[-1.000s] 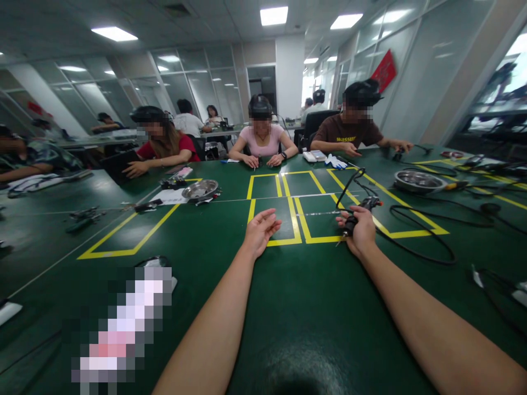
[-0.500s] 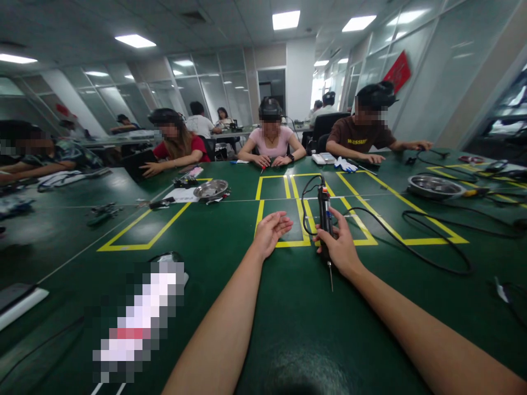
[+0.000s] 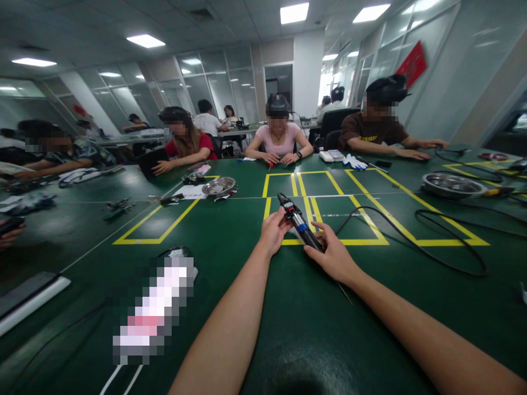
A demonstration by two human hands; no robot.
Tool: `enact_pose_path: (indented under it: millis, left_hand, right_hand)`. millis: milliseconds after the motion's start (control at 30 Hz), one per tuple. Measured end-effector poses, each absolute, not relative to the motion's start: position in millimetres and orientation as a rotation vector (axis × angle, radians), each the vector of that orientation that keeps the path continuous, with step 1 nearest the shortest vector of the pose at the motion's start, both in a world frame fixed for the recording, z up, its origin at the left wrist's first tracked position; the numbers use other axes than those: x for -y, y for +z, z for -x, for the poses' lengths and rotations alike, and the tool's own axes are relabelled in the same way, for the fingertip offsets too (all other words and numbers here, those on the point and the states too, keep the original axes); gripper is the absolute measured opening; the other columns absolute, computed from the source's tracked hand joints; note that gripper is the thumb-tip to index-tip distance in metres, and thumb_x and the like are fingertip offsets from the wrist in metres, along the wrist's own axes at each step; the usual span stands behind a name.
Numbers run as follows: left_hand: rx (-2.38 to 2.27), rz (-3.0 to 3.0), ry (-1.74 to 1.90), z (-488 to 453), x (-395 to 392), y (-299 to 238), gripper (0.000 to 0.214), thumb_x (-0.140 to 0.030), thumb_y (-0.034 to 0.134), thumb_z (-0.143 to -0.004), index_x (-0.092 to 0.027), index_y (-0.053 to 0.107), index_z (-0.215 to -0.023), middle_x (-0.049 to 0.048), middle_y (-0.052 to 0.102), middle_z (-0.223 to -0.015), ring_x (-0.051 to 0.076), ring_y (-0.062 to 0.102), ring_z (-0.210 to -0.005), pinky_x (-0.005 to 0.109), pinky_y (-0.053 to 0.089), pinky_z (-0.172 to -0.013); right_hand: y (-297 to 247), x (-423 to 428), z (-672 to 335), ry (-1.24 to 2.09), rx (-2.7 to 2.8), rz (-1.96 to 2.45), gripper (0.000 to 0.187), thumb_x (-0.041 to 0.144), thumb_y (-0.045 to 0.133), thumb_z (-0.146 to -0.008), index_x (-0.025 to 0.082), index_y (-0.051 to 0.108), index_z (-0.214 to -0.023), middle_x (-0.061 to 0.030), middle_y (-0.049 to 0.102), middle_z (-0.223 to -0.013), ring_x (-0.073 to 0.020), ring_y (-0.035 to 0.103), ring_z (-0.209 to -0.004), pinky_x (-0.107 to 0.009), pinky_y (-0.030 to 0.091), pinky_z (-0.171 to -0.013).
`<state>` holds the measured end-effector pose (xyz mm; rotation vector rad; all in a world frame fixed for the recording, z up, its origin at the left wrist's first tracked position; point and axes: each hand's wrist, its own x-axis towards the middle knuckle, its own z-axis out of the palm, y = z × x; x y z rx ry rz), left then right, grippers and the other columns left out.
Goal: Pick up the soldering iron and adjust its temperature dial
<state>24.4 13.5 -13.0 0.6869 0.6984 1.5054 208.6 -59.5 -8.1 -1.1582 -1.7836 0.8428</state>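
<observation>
My right hand [image 3: 335, 258] grips a black electric screwdriver [image 3: 300, 222] with a blue band, tilted so its top leans left and away from me. Its thin bit [image 3: 345, 293] points down toward the green table [image 3: 288, 329] near my wrist. A black cable [image 3: 411, 241] runs from the tool's top and loops to the right. My left hand [image 3: 274, 230] touches the upper part of the tool with curled fingers. Both hands sit over yellow taped rectangles [image 3: 304, 192].
Several people sit at the far side of the table. A metal bowl [image 3: 219, 186] stands at mid-left and another metal bowl [image 3: 450, 185] at the right. A blurred-out object [image 3: 154, 312] lies near left, with a white strip [image 3: 28, 302] at the left edge.
My right hand lifted the screwdriver off the table, stood it upright, then tilted it left. My left hand, open a second ago, has closed onto the tool's upper part.
</observation>
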Motion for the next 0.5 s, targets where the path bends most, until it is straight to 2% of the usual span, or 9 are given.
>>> enact_pose_path:
  millis: [100, 233, 500]
  left_hand:
    - [-0.73, -0.685, 1.496, -24.9, -12.3, -12.7, 0.016, -0.02, 0.07, -0.081, -0.01, 0.061, -0.088, 0.0148, 0.072, -0.091, 0.022, 0.071, -0.085, 0.042, 0.053, -0.089]
    - [-0.753, -0.655, 1.501, -25.4, -10.5, -9.8, 0.011, -0.016, 0.066, -0.082, -0.009, 0.06, -0.089, 0.0158, 0.073, -0.09, 0.023, 0.072, -0.083, 0.045, 0.054, -0.088]
    - [-0.734, -0.645, 1.504, -26.5, -8.8, -7.2, 0.01, -0.016, 0.064, -0.083, -0.008, 0.061, -0.088, 0.0182, 0.073, -0.091, 0.025, 0.072, -0.086, 0.045, 0.055, -0.089]
  right_hand:
    - [-5.1, 58.0, -207.9, 0.787, 1.846, 1.302, 0.061, 0.046, 0.066, -0.08, 0.021, 0.05, -0.133, -0.0068, 0.068, -0.101, -0.0226, 0.064, -0.086, -0.036, 0.048, -0.079]
    - [-1.7, 57.0, -207.3, 0.764, 1.886, 1.335, 0.049, 0.047, 0.062, -0.082, 0.019, 0.061, -0.123, -0.0074, 0.069, -0.106, -0.0235, 0.063, -0.092, -0.035, 0.046, -0.082]
    - [-1.2, 58.1, -207.3, 0.896, 1.78, 1.277, 0.044, 0.045, 0.063, -0.082, 0.019, 0.063, -0.118, -0.0047, 0.07, -0.1, -0.0211, 0.063, -0.087, -0.032, 0.045, -0.078]
